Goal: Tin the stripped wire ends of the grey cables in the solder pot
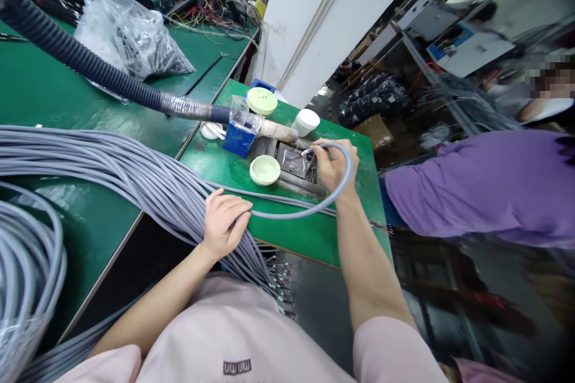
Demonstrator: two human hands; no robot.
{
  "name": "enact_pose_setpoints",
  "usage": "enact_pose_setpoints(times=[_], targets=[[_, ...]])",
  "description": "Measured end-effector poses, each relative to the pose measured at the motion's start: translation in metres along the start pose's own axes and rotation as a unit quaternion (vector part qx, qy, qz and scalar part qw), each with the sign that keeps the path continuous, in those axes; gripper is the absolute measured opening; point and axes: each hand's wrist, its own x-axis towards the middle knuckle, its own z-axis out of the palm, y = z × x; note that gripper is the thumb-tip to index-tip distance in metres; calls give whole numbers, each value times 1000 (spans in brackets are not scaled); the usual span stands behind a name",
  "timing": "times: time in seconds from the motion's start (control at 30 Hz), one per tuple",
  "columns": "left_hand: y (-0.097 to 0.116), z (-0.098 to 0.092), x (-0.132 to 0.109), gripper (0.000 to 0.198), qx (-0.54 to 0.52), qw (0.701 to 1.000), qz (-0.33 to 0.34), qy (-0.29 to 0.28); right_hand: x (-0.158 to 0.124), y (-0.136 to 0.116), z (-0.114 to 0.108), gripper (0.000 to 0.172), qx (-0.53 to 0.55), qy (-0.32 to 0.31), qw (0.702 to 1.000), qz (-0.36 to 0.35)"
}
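Note:
My right hand (335, 164) pinches a grey cable (309, 210) close to its stripped end. The cable's thin wires (296, 157) point left over a square metal pot with a shiny surface (290, 163), which looks like a solder pot. Whether the wire tips touch that surface I cannot tell. From my right hand the cable loops round to my left hand (227, 221), whose fingers are closed on it above the thick bundle of grey cables (179, 191). An open round tub (265, 170) with pale contents stands just left of the pot.
A ribbed hose (112, 81) ends in a nozzle beside the pot, near a blue box (239, 137). Behind stand a white jar (306, 122) and a pale green lid (262, 100). Coiled cables (27, 275) lie left. A person in a purple top (485, 185) is at right.

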Motion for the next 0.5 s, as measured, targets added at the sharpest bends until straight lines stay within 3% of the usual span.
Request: enact_pose_setpoints(times=[0.5], targets=[[2, 0, 3, 18, 12, 1000, 17, -16, -3, 33, 35, 20, -19, -40, 999, 20]])
